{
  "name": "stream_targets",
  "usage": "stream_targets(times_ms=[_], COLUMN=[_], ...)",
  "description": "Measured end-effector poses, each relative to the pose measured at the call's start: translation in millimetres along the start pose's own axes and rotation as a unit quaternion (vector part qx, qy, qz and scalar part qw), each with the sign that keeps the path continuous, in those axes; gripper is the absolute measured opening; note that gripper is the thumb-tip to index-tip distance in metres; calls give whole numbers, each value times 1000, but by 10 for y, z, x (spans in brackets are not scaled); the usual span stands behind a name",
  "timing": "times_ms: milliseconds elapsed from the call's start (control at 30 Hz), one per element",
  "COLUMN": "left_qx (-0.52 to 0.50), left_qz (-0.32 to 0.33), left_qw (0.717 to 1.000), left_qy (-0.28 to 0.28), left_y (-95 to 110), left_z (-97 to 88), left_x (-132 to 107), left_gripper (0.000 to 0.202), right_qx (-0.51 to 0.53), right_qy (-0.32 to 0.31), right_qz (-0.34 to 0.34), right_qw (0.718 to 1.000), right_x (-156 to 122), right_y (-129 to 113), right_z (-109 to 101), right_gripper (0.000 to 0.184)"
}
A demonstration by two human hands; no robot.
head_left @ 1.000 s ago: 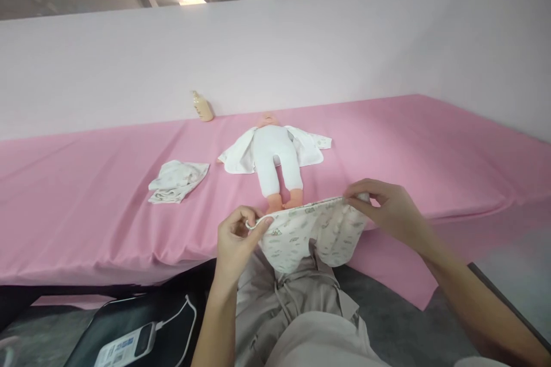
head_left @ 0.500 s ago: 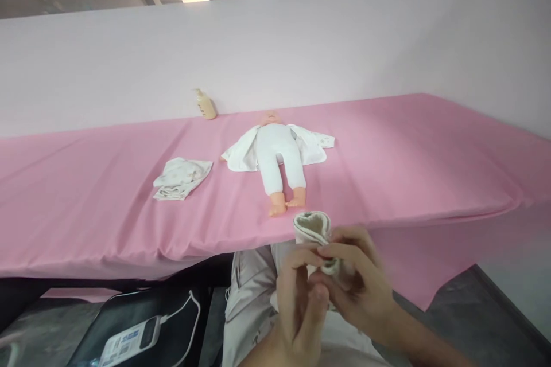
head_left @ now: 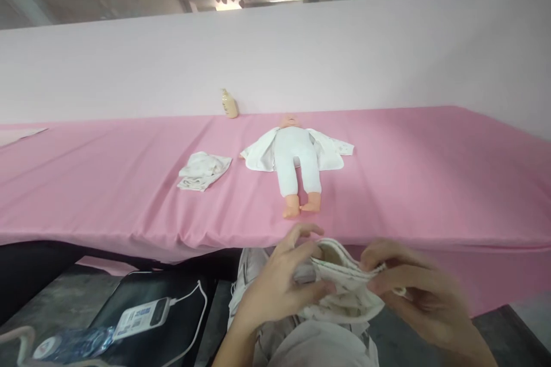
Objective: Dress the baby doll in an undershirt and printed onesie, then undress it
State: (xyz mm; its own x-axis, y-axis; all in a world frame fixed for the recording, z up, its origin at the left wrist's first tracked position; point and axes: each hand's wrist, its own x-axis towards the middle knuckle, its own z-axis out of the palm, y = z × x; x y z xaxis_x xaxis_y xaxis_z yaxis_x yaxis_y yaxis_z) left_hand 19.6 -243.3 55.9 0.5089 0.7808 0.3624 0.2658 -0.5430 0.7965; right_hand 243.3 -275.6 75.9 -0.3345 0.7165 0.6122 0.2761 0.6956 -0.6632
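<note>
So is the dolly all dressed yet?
Not quite. The doll already wears white leggings, but its top lies open under it. The left hand and right hand hold a bunched printed garment. That and the folded cloth beside the doll are not on it yet.

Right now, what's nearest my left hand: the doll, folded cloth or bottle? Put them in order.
1. Doll, just ahead of the left hand gripping the garment.
2. Folded cloth, left of the doll.
3. Bottle, by the back wall.
</note>
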Motion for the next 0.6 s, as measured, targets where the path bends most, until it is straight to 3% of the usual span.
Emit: stream_targets(times_ms=[67,233,333,400,467,600], left_qx=[-27,-23,-95,-162,-198,-178], left_qz=[-5,69,59,-7,-67,-122], left_qw=[1000,989,976,970,969,973], left_qy=[3,132,187,178,130,83], left_y=[-2,-68,-92,-94,-110,-257], left_z=[-2,122,197,228,252,316], left_x=[16,-16,-39,-30,-8,-13], left_gripper=[11,16,29,41,43,19], right_qx=[-2,-52,-59,-58,-65,-82], right_qy=[1,-14,-55,-64,-44,33], right_qz=[20,109,130,135,144,138], right_qw=[1000,993,988,987,987,986], right_x=[2,107,223,310,405,591], right_y=[26,48,14,-20,-51,-71], right_z=[0,114,167,155,107,-16], right_gripper=[24,44,26,17,16,14])
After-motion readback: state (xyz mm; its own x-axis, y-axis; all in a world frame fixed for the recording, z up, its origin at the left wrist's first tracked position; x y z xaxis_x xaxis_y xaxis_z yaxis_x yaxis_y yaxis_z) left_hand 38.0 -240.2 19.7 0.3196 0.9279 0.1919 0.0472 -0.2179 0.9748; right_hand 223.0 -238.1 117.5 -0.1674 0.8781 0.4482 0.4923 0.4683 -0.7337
